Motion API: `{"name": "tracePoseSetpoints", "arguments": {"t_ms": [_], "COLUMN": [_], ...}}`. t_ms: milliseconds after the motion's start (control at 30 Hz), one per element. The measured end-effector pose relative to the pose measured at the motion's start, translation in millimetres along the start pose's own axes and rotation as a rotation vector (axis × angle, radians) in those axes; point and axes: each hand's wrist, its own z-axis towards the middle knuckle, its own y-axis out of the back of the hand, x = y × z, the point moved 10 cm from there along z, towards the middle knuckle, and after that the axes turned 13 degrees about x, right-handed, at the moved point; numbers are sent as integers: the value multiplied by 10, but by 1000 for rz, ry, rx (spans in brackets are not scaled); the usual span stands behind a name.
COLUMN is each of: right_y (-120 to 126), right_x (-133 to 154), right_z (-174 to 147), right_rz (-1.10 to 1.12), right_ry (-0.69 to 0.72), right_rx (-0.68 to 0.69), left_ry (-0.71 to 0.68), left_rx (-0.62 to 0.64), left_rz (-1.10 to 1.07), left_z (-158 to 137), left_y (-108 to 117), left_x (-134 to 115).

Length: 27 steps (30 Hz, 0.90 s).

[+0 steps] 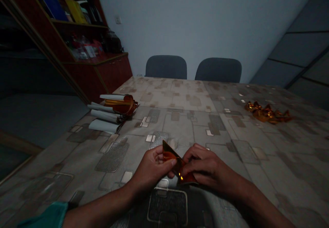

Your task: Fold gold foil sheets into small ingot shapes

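Presently grasping a folded orange-gold foil sheet (178,168) over the near part of the tabletop (177,96): pinching one side between thumb and fingers of the left hand (153,163), apparently for steadiness, and pressing the other with bent fingers of the right hand (204,164), probably for control. Noting curled white-backed sheets (110,115) at left, seemingly stacked for reach, and pointed foil pieces (267,114) at right, seemingly grouped apart.

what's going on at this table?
A person's left hand and right hand both hold a shiny, bent orange-gold sheet over the patterned tablecloth. Curled sheets with pale backs lie farther off to the left. Shaped gold pieces sit together to the right, apart from the hands.
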Motion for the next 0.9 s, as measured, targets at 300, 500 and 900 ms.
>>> {"name": "tracePoseSetpoints", "arguments": {"t_ms": [300,500,900], "right_y": [-23,6,11], "right_x": [-114,-290,-313], "right_z": [34,-39,-55], "right_rz": [172,348,452], "right_ry": [-106,-270,-178], "right_rx": [-87,-168,-178], "left_ry": [-20,-42,-158], "left_rx": [-14,15,0], "left_rz": [-37,-83,-114], "left_z": [-1,21,-53], "left_y": [-11,-22,2], "left_x": [-31,22,-65]}}
